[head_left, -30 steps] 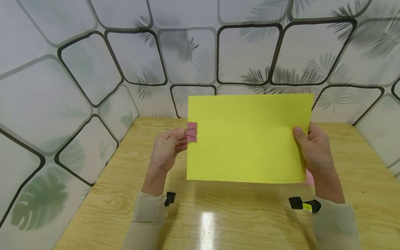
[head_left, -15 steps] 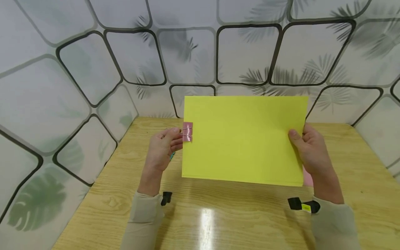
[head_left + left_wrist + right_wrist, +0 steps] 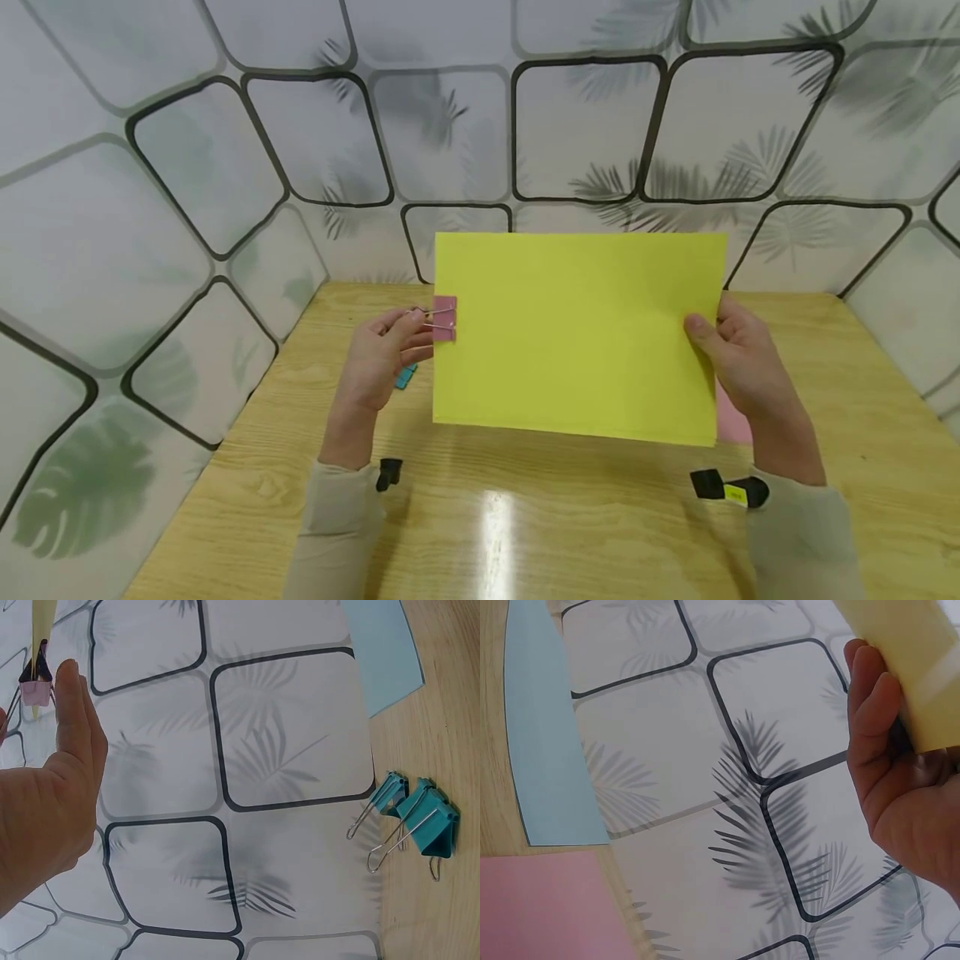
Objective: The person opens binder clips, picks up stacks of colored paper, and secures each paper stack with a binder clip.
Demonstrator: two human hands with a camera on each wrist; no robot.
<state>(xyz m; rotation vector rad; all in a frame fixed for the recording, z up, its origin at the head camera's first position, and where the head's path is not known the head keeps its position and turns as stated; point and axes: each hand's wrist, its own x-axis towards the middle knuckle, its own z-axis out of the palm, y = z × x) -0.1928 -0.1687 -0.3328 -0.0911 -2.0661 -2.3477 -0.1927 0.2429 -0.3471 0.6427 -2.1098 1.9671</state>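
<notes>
A yellow sheet of paper (image 3: 577,333) is held up broad side on above the table. On its left edge sits a pink binder clip (image 3: 445,318), its jaws closed over the paper. My left hand (image 3: 375,354) pinches the clip's wire handles between thumb and fingers. The left wrist view shows this pink clip (image 3: 36,693) edge on, gripping the thin yellow edge. At the opposite side, my right hand (image 3: 738,358) grips the sheet's right edge, thumb in front and fingers behind. Seen from the right wrist, the right hand's fingers (image 3: 874,712) lie against the yellow paper (image 3: 922,675).
Teal binder clips (image 3: 427,817) lie on the wooden table (image 3: 585,517), partly hidden in the head view behind the left hand. A blue sheet (image 3: 547,750) and a pink sheet (image 3: 547,907) lie behind the yellow paper. A leaf-patterned wall (image 3: 585,125) borders the table.
Both hands and the yellow sheet have drifted slightly left, and the sheet's top edge is a little lower. A teal clip and more of the pink sheet have come into view.
</notes>
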